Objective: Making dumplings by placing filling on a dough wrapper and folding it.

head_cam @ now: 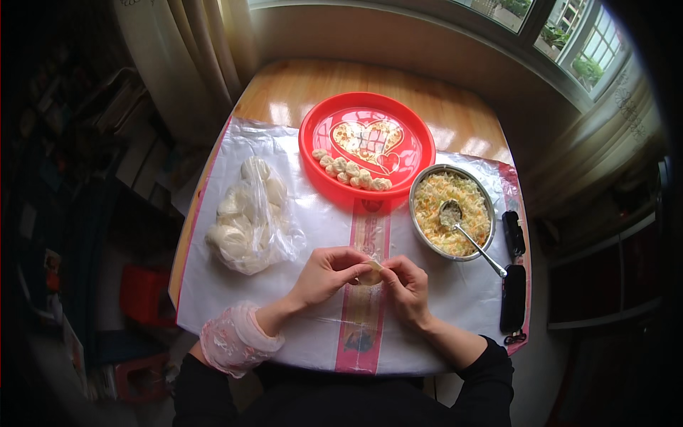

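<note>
Between my two hands is a small round piece of dough point(370, 274). My left hand point(332, 272) pinches its left side with thumb and fingers, and my right hand point(406, 284) pinches its right side. To the right stands a metal bowl point(416, 236) of shredded vegetable filling point(433, 195), with a metal spoon point(476, 245) resting in it. Beyond my hands, a red oval tray point(368, 100) holds several small pleated dumplings point(352, 172) along its near left edge. A clear plastic bag point(267, 229) with several pale dough balls point(233, 237) lies to the left.
A plastic sheet point(299, 341) covers most of the wooden table point(427, 95). At the right edge lie a black case point(513, 299) and another black object point(513, 234). Red stools point(147, 293) stand on the floor at left, below a curtain point(176, 69).
</note>
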Action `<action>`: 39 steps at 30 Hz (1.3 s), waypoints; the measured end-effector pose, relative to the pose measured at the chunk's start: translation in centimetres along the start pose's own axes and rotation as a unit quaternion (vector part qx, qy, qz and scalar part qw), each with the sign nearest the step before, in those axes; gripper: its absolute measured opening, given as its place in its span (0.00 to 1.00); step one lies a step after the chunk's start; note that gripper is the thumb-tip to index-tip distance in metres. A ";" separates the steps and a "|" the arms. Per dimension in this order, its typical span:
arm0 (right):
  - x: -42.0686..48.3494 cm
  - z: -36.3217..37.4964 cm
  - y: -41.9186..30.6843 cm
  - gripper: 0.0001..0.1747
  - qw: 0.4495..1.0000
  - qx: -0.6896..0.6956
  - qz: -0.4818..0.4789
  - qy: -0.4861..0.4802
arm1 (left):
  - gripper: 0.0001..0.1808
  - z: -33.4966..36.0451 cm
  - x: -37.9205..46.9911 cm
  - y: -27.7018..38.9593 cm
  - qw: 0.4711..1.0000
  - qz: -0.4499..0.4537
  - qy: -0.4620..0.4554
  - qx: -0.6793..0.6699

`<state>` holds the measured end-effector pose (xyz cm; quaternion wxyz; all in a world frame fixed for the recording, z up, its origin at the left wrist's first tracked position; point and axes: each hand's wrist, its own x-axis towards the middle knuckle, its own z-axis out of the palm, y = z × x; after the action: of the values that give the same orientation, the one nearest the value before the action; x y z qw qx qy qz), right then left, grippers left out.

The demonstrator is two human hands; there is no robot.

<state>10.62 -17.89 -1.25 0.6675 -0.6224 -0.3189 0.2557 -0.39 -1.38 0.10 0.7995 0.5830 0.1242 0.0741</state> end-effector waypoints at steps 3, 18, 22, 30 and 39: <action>0.2 0.3 0.0 0.06 0.999 -0.025 -0.022 -0.011 | 0.10 0.0 0.0 -0.3 1.000 0.005 -0.016 -0.007; 0.1 0.4 -0.2 0.07 0.998 -0.042 -0.041 -0.005 | 0.13 0.2 -0.1 -0.2 1.000 0.001 -0.010 -0.023; 0.0 0.2 0.1 0.07 0.999 0.032 -0.004 0.027 | 0.17 0.2 -0.1 0.3 0.999 0.010 -0.027 -0.014; 0.0 0.1 0.0 0.07 1.000 -0.021 -0.005 -0.005 | 0.16 0.0 0.1 0.3 0.999 -0.003 -0.034 0.010; 0.4 -0.2 0.6 0.07 1.000 0.002 -0.015 0.024 | 0.12 -0.1 0.1 0.0 1.000 -0.028 -0.001 0.000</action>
<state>11.01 -17.67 -1.79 0.6799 -0.6222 -0.3116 0.2313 -0.29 -1.28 0.10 0.8013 0.5796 0.1392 0.0511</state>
